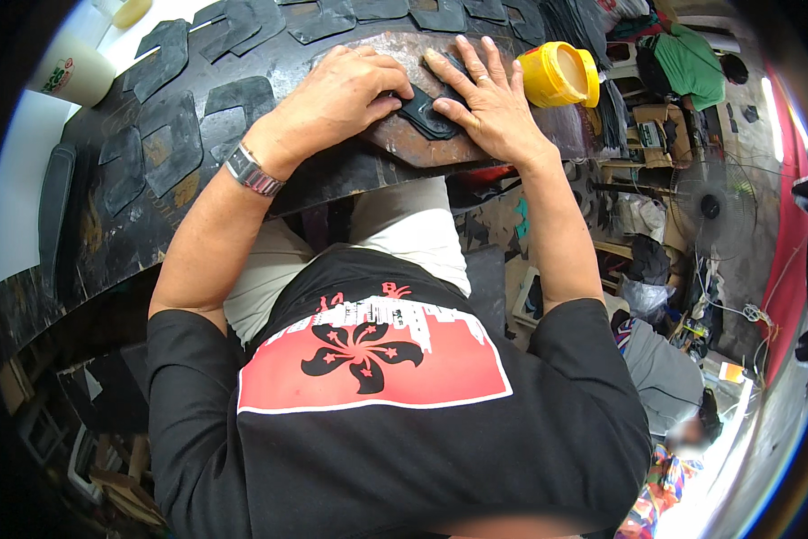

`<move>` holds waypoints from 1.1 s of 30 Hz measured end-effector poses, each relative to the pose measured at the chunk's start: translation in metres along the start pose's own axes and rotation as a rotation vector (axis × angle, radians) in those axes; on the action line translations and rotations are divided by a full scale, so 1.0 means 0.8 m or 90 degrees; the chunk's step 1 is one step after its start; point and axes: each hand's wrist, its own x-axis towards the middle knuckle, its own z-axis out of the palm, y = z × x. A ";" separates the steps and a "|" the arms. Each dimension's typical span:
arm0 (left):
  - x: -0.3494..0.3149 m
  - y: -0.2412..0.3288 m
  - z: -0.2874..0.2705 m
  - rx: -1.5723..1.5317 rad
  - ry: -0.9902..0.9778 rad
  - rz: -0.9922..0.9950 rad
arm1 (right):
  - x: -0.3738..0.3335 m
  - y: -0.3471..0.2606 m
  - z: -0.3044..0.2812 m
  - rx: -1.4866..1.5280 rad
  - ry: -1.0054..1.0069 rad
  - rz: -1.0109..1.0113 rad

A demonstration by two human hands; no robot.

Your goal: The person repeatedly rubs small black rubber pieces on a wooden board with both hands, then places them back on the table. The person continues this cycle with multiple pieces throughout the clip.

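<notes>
A small dark, flat piece (429, 119), perhaps leather, lies on a worn brown board (406, 146) at the table's near edge. My left hand (355, 94), with a metal watch on its wrist, is closed at the piece's left edge, thumb and fingertips pinching it. My right hand (487, 106) lies flat over its right side, fingers spread and pointing away from me. Part of the piece is hidden under that hand. Close to my right fingertips stands an open yellow tub (557, 75) with a tan inside.
Several black frame-shaped cut pieces (172, 139) cover the dark table (202, 220) to the left and far side. A white bucket (79, 72) stands far left. To the right are a fan (711, 205), cluttered shelves and a person in green (692, 67); another person sits lower right.
</notes>
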 end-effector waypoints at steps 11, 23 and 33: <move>0.000 0.003 0.002 0.040 -0.010 -0.026 | -0.025 -0.019 -0.028 0.527 0.165 0.152; -0.002 -0.001 0.005 0.040 -0.002 -0.028 | -0.056 -0.100 -0.001 0.011 0.068 0.115; 0.002 -0.002 -0.002 -0.063 0.046 -0.041 | -0.048 -0.141 0.000 -0.016 0.040 0.162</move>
